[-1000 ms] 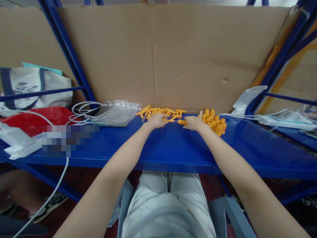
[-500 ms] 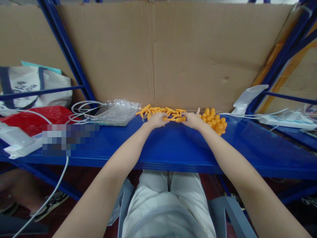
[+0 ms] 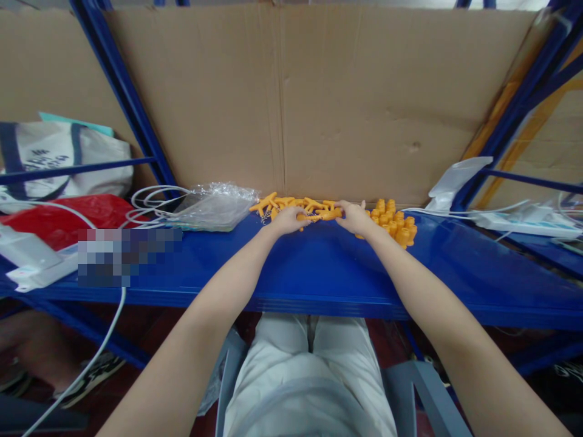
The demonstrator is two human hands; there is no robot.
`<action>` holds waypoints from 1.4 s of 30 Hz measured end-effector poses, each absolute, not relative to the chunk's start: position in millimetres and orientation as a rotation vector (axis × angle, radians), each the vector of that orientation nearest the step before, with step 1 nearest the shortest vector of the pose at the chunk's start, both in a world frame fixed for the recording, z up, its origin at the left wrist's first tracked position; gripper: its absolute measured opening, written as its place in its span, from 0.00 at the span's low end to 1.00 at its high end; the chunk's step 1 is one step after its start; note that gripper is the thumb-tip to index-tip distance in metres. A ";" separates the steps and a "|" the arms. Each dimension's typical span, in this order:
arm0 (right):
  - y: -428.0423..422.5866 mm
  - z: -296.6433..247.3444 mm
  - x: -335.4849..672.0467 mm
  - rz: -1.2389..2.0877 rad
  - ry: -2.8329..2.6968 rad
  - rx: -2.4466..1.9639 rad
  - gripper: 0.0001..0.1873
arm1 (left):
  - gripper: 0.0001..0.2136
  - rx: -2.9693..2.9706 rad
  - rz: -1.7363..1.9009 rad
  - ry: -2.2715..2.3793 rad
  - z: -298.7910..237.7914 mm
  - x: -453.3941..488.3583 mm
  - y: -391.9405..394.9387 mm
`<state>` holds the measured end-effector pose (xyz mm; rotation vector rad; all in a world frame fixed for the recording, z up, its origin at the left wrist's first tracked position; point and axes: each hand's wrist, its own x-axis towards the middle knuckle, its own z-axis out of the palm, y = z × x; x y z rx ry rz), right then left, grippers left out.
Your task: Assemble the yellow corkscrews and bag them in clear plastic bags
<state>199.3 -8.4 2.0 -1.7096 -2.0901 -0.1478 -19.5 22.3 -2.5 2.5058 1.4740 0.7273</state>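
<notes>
My left hand (image 3: 290, 221) has its fingers closed around the T-shaped handle of a yellow corkscrew (image 3: 301, 216). Its thin metal spiral appears to point to the right. Just across from it, my right hand (image 3: 354, 217) pinches a yellow plastic sleeve (image 3: 336, 213). The two pieces are close together; whether they touch is too small to tell. Behind my hands lies a pile of yellow corkscrews (image 3: 269, 202), some with spirals showing. Right of my right hand, several yellow sleeves (image 3: 401, 230) stand upright in a cluster, partly hidden by my wrist.
A blue shelf (image 3: 319, 273) carries everything, with a cardboard wall (image 3: 346, 103) behind. Clear plastic bags (image 3: 218, 206), white cables (image 3: 150, 197) and a red bag (image 3: 86, 212) lie left. A white power strip (image 3: 528, 221) lies right. Another person's leg (image 3: 36, 346) shows lower left.
My right hand has shifted slightly up and left with its fingers around the sleeve. My left hand has turned a little, and the yellow pieces between the hands now sit closer together.
</notes>
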 end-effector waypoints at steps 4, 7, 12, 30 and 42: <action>-1.5 -1.0 202.0 -0.051 -2.015 -1.636 0.22 | 0.13 2.521 0.734 1.479 -1.1 -20.5 21.0; 5.3 -4.9 206.2 0.027 -1.955 -1.558 0.19 | 0.13 2.553 0.739 1.495 -2.0 -21.6 23.4; 11.9 -9.0 209.6 0.088 -1.884 -1.519 0.15 | 0.14 2.565 0.727 1.511 -4.0 -23.4 27.2; 6.5 -2.0 211.5 0.372 -1.763 -1.409 0.25 | 0.14 2.551 0.806 1.468 -5.4 -23.5 27.3; -4.3 8.5 223.1 0.701 -1.770 -1.311 0.14 | 0.14 2.546 0.828 1.420 -5.0 -22.3 24.9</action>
